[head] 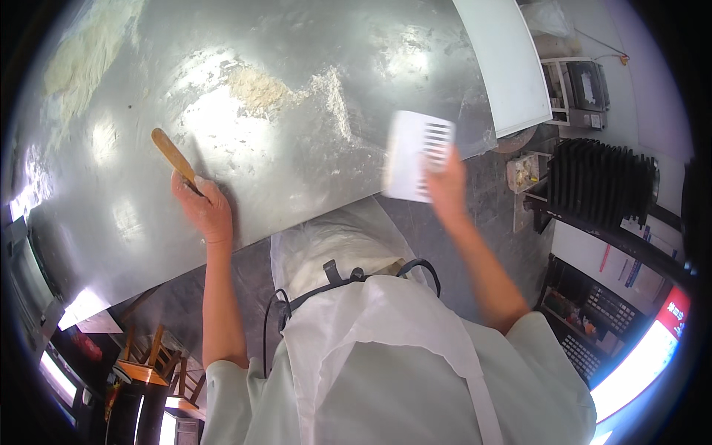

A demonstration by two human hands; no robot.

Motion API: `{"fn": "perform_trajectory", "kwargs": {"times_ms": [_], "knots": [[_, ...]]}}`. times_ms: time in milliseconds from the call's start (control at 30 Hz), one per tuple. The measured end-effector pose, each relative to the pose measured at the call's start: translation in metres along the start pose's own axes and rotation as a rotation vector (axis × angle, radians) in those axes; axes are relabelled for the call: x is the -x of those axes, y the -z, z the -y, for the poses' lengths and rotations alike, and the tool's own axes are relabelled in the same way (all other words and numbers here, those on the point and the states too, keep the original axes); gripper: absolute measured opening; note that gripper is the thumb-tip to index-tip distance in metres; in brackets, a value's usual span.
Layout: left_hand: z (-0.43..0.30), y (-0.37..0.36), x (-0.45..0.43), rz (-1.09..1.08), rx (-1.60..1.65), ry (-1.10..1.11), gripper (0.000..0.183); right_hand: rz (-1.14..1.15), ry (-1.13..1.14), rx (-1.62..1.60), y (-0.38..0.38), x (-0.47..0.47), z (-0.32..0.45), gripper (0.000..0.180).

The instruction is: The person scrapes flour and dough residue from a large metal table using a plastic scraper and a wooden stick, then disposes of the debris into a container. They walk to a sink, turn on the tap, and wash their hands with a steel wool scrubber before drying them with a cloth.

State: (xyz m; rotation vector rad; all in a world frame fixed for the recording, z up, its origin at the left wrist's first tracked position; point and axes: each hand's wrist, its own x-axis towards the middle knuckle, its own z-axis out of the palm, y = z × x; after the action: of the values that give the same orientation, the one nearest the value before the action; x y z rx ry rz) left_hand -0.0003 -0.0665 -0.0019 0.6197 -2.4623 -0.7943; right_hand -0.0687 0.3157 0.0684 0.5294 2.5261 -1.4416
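Observation:
My left hand (pixel 204 208) is closed around a wooden-handled tool (pixel 173 156), its handle pointing up and away from me over the metal worktop (pixel 311 189). Whatever the tool's other end is stays hidden under the hand. Out past the table's front edge on the right, my right hand (pixel 448 183) grips a flat white plastic scraper (pixel 409 156) with a row of slots; it is blurred. Pale flour (pixel 258 89) lies in a patch at the middle of the worktop, and a thin streak of flour (pixel 336 103) runs beside it.
More flour (pixel 89 67) covers the worktop's far left. A white board (pixel 512 67) lies along its right end. Black trays (pixel 603 181) stand in a row at the right, near a small box (pixel 523 172). Wooden stools (pixel 147 364) are at the lower left.

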Motion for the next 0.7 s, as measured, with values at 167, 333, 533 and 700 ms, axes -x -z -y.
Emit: {"fn": "perform_trajectory", "kwargs": {"times_ms": [167, 333, 533, 700], "knots": [[0.011, -0.005, -0.007, -0.007, 0.047, -0.067, 0.043, 0.066, 0.249, -0.213, -0.114, -0.019, 0.066, 0.028], [0.006, 0.0, -0.001, -0.028, 0.039, -0.025, 0.043, -0.157, 0.011, -0.162, 0.012, -0.083, 0.021, 0.029], [-0.008, -0.001, -0.008, -0.019, 0.07, 0.005, 0.042, -0.296, -0.089, 0.061, 0.113, -0.134, -0.027, 0.034], [-0.009, -0.002, -0.012, -0.015, 0.046, 0.022, 0.043, 0.207, 0.117, 0.166, -0.045, -0.118, 0.075, 0.033]]}}
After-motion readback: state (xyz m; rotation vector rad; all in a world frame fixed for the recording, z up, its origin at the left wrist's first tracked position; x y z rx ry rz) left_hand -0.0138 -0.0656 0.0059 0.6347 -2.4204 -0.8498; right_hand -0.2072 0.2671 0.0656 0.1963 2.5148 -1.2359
